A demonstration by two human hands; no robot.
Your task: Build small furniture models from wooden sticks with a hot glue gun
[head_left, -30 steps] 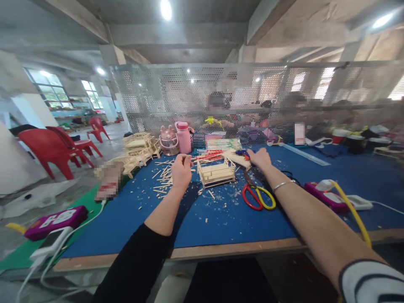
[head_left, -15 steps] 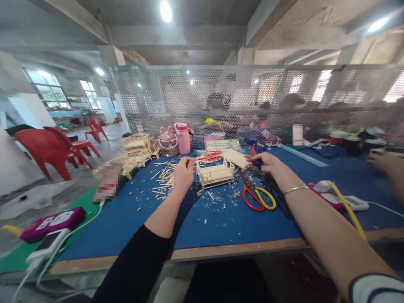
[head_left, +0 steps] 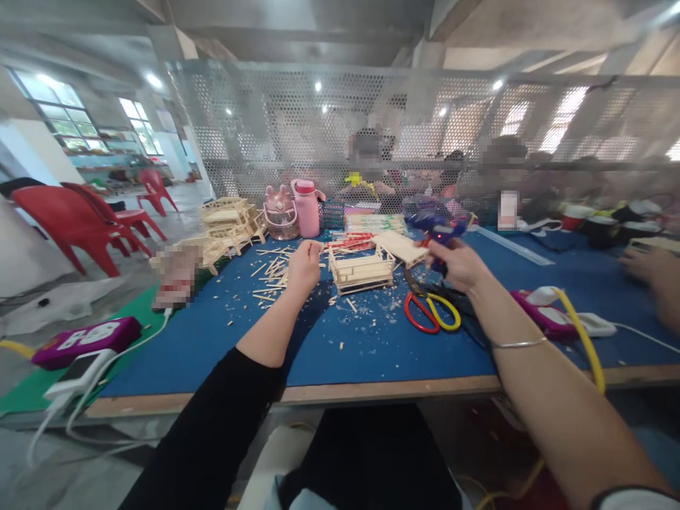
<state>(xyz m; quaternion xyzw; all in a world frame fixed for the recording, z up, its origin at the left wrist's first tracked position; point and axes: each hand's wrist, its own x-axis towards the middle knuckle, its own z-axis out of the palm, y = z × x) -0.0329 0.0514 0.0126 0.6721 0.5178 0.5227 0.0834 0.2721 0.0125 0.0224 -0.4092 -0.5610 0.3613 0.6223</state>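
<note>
- Currently, we are gripping a blue glue gun [head_left: 448,231] in our right hand [head_left: 457,266], fingers curled round it, toward the far edge of the bench [head_left: 366,365], right of centre.
- We are pressing thumb and fingertips of our left hand [head_left: 304,267] together beside a stick model [head_left: 362,273]; we cannot tell whether they are pinching anything.
- The stick model is sitting mid-bench, a flat wooden piece [head_left: 401,248] lying just beyond its right end.
- Scissors [head_left: 418,289] are lying nearer the front edge, loose sticks [head_left: 275,271] toward the left edge.
</note>
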